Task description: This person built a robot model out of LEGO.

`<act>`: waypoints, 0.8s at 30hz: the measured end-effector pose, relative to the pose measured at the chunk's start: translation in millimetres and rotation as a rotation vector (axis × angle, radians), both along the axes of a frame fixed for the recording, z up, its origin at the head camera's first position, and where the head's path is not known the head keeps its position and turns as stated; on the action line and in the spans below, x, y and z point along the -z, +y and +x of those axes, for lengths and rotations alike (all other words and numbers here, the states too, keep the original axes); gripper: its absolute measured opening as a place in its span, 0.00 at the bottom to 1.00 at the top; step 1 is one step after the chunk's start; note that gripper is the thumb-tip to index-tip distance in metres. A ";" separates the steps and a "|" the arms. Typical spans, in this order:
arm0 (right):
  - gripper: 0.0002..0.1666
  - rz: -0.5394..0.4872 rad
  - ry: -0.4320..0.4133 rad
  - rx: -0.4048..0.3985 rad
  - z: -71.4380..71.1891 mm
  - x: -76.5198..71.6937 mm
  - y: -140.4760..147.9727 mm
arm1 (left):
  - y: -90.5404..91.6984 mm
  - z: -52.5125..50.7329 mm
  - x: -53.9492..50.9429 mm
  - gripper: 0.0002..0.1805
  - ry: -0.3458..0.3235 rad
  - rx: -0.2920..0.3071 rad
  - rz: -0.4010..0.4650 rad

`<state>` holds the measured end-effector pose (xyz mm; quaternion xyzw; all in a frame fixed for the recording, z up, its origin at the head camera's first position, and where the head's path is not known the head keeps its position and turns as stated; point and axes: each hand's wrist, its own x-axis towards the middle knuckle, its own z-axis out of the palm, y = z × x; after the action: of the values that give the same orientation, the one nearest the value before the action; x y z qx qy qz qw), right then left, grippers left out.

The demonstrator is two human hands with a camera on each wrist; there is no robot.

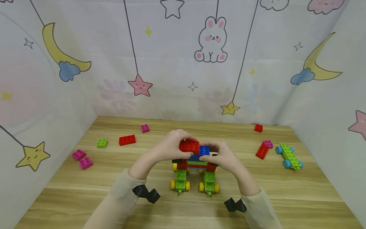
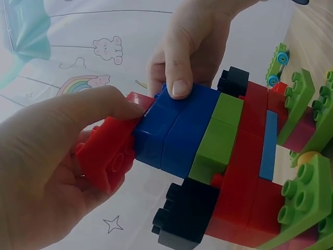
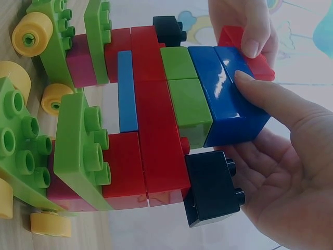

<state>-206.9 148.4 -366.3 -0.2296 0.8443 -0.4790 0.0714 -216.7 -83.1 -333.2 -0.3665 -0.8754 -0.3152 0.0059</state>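
Observation:
The left hand point(image 1: 173, 145) pinches a red brick point(image 1: 189, 146) at the top left of a block figure; in the left wrist view this red brick point(image 2: 110, 148) sits tilted against the end of the blue bricks point(image 2: 179, 127). The right hand point(image 1: 226, 158) grips the blue bricks point(image 1: 204, 150), its thumb on their front face in the right wrist view. Beneath the blue come green bricks point(image 3: 190, 104), red bricks point(image 3: 158, 135) and a black brick point(image 3: 210, 185) at each side. Green wheeled bases point(image 1: 180, 181) with yellow wheels carry the figure on the table.
On the wooden table point(image 1: 183, 210), a long red brick point(image 1: 127, 140), a green brick point(image 1: 102, 143) and pink bricks point(image 1: 85, 163) lie to the left. At the right are a red brick point(image 1: 261, 151) touching a pink one, a small red brick point(image 1: 258, 128) and a green car point(image 1: 289, 156) with blue wheels.

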 end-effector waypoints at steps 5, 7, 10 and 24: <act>0.25 0.001 0.001 0.004 0.6 0.0 0.1 | 1.4 -2.2 6.0 0.24 -0.003 -0.004 0.020; 0.25 0.000 0.000 0.006 0.5 -0.1 -0.2 | 3.1 -3.0 8.6 0.25 0.006 -0.013 0.025; 0.25 0.001 0.005 0.003 0.3 0.0 0.0 | 5.5 -3.4 11.2 0.24 0.013 -0.032 0.033; 0.26 -0.009 -0.002 -0.002 1.9 -1.7 0.0 | 10.8 -4.0 10.8 0.23 -0.079 -0.101 0.049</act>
<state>-205.0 148.5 -364.6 -0.2305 0.8418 -0.4828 0.0716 -220.7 -72.3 -344.1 -0.3087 -0.8844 -0.3500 -0.0037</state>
